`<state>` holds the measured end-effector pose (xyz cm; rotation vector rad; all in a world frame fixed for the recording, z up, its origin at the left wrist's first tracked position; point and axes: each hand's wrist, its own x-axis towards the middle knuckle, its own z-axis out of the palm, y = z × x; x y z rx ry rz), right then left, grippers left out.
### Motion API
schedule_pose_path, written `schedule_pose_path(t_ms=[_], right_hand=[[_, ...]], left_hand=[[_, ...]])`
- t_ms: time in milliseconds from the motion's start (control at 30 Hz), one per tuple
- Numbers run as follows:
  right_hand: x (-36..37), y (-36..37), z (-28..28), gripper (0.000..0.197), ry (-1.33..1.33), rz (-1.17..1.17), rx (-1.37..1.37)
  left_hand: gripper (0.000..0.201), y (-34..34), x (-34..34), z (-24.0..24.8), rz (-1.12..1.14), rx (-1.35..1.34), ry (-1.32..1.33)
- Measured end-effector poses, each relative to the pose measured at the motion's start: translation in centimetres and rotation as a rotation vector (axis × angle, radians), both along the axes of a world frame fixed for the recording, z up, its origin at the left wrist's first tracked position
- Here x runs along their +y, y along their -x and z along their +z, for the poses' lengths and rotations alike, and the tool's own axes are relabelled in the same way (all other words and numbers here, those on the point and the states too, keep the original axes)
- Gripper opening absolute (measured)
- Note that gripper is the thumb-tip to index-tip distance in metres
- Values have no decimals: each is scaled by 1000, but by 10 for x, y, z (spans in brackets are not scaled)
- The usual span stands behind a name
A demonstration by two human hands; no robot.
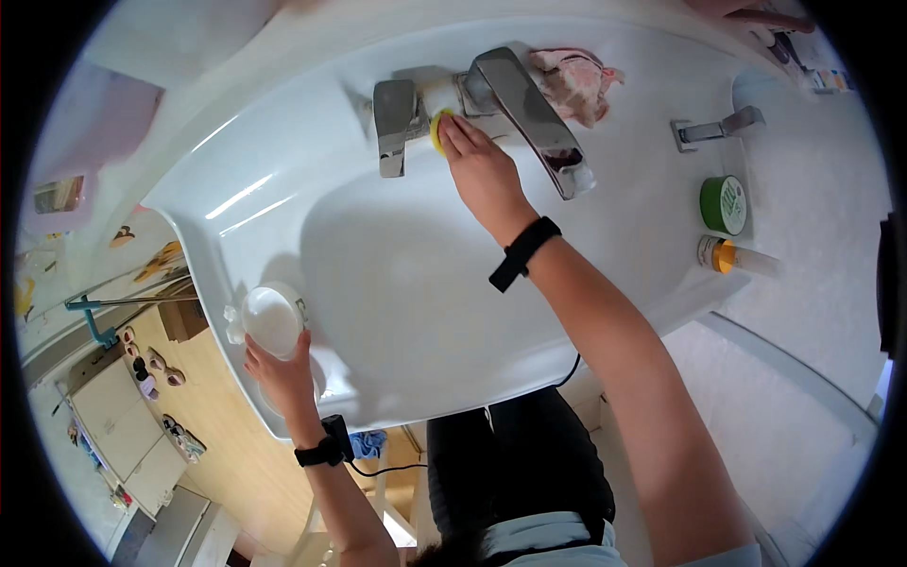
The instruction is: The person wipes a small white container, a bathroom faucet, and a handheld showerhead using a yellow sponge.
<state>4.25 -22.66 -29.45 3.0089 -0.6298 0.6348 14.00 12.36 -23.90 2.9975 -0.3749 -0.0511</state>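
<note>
My right hand [484,170] presses a yellow sponge [436,135] onto the back ledge of a white washbasin [406,255], between a chrome tap handle [393,128] and a large chrome spout [524,118]. Its fingers lie together over the sponge and hide most of it. At the basin's left rim, my left hand [282,378] grips a round white tub [271,319], thumb on one side and fingers on the other. Some small white item [233,326] sits against the tub's left side; its kind is unclear.
A crumpled pink-and-white cloth [576,83] lies behind the spout. Along the right side stand a smaller chrome fixture [720,128], a green round tub [723,205] and an orange-collared bottle [726,255]. A black cable [387,471] runs from my left wrist. Shoes [182,433] lie on the wooden floor.
</note>
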Motion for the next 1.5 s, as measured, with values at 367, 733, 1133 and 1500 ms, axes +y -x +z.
schedule_pose_path(t_ms=[367, 733, 1133, 1500], right_hand=[[-17, -22, 3, 38, 10, -108, 46], [1, -40, 20, 44, -753, -175, -435], [59, -50, 19, 57, -929, -311, -640], [112, -70, 14, 57, -962, 104, -419]], left_hand=[[102, 18, 9, 38, -68, 84, 43], [86, 63, -19, 109, -241, 99, 230], [80, 73, -48, 107, -332, 164, 255], [77, 76, -53, 108, -350, 169, 218]])
